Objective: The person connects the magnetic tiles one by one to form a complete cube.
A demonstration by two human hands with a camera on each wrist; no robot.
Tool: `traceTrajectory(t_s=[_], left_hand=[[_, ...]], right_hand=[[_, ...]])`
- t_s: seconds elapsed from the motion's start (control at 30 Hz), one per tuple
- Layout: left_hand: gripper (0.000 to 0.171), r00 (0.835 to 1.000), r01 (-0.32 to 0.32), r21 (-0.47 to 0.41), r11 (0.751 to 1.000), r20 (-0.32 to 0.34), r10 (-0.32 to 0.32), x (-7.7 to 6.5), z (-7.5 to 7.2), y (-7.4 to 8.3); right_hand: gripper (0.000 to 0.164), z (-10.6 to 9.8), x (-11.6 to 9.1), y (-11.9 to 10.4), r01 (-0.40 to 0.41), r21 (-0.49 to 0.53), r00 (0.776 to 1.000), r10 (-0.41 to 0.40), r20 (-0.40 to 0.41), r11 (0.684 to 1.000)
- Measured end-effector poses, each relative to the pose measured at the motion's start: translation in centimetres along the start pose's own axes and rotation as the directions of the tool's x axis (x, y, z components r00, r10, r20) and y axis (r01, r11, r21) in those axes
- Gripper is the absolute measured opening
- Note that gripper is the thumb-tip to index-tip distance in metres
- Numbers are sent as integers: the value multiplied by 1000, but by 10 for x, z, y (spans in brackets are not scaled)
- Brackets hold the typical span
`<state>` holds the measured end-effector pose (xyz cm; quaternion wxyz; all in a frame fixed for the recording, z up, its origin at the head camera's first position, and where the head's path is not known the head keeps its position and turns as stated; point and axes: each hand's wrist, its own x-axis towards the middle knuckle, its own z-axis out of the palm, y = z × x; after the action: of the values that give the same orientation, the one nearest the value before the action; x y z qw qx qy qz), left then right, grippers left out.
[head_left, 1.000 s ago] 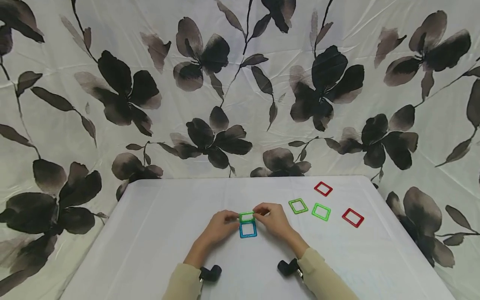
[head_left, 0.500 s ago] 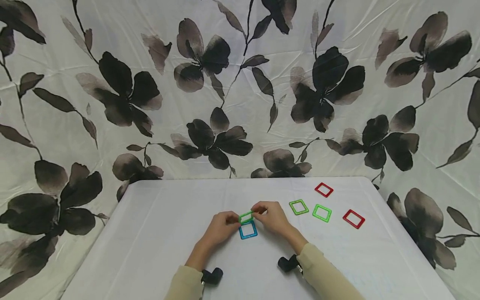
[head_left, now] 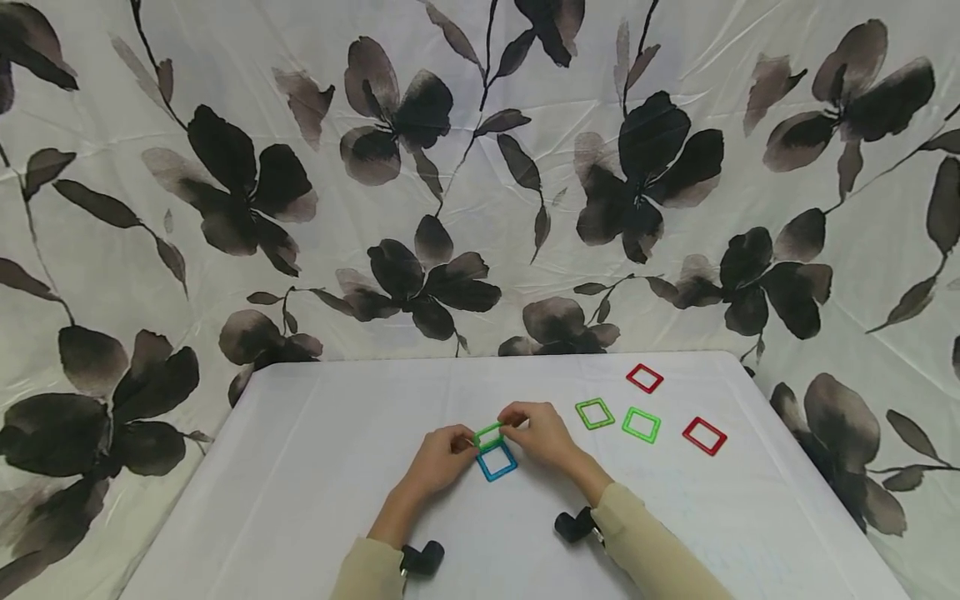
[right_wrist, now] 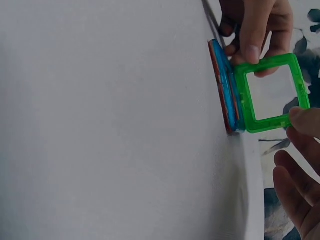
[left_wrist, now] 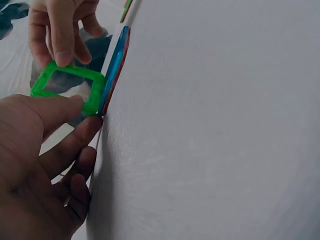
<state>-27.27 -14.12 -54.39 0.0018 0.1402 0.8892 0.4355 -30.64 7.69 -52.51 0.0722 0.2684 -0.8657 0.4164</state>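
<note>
While both grips [head_left: 437, 459] [head_left: 543, 432] pinch the green square [right_wrist: 246, 100] — the blue square [right_wrist: 227, 85] has turned counterclockwise.

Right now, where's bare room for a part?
Free: table left of left hand; between right sleeve and nearer red frame. Crowded: centre, left and right hand holding green square by blue square; far right, four loose frames.

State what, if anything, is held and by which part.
A green square frame, held by two opposite sides: the left hand pinches one, the right hand the other.
</note>
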Motion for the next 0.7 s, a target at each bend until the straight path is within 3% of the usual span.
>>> traceTrajectory(t_s=[0.37, 0.57, 0.7], left_hand=[[7, 999, -39, -14, 999, 22, 39, -9, 7, 8], [8, 999, -21, -15, 1000, 34, 21, -15, 10, 13], [7, 999, -26, -28, 999, 37, 27, -17, 14, 13]], right_hand=[[12, -3, 10, 1, 33, 15, 996, -34, 78, 999], [13, 0, 13, 3, 67, 103, 990, -79, 114, 992], [14, 2, 12, 7, 38, 147, 990, -58, 129, 988]])
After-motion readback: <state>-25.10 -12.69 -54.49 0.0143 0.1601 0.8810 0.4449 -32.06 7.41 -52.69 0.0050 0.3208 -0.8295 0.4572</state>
